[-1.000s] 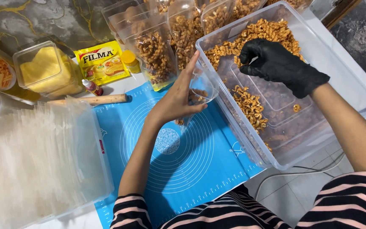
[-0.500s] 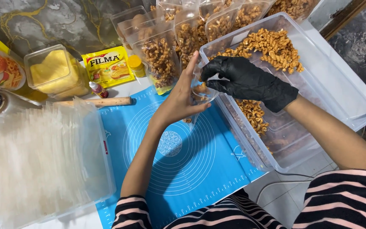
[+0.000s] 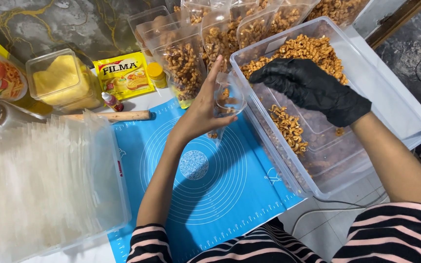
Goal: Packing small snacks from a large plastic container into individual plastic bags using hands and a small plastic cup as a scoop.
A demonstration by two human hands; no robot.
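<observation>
Bare left hand point(image 3: 201, 114) holds small clear plastic pouch point(image 3: 226, 104) open at rim; thin, floppy, prob. light. Black-gloved right hand point(image 3: 313, 90), at 3 o'clock, loosely cupped over crumbly golden-brown snack pcs point(image 3: 288, 127).

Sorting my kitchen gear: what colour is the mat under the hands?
The mat is blue with white circles, seen in the head view.

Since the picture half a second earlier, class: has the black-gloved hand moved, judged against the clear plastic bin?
Yes. The gloved right hand has drawn back from the small clear pouch at the bin's near-left wall and now sits farther inside the bin, over the fried snacks.
</observation>
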